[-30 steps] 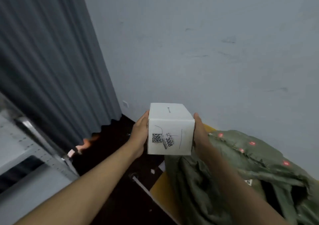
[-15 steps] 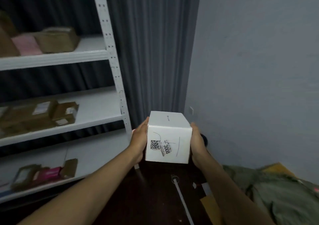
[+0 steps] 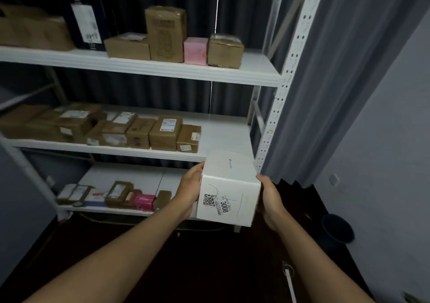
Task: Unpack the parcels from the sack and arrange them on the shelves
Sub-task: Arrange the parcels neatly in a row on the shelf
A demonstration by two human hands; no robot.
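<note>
Shelves (image 3: 162, 72) now ahead, white box (image 3: 229, 191) (both hands) nearer

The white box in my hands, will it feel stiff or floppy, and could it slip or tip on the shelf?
The white box probably stays stiff: its edges look crisp between the left hand and right hand. Its smooth faces might slip. Flat sides suggest it won't roll.

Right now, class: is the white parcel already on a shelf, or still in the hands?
Still in the hands. The white parcel is gripped between the left hand and right hand, in front of the shelves.
</note>
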